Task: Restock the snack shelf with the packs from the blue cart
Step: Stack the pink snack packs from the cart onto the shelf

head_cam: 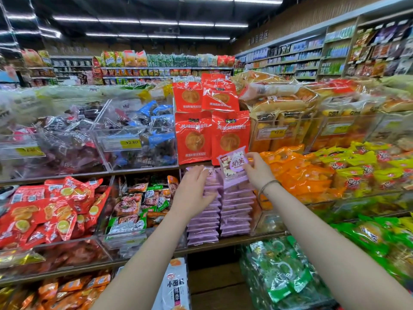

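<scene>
Two stacks of flat pink snack packs (234, 211) fill a bin on the middle shelf. My right hand (257, 171) pinches one pink pack (233, 164) by its right edge, tilted up above the right stack. My left hand (193, 191) rests with fingers spread on the top and side of the left pink stack (202, 229). The blue cart is out of view.
Red pastry packs (193, 137) stand directly above the pink stacks. Clear bins with price tags (121, 143) sit to the left, orange and yellow packs (312, 175) to the right. A white noodle-snack pack (175, 285) and green packs (279, 271) are on the lower shelf.
</scene>
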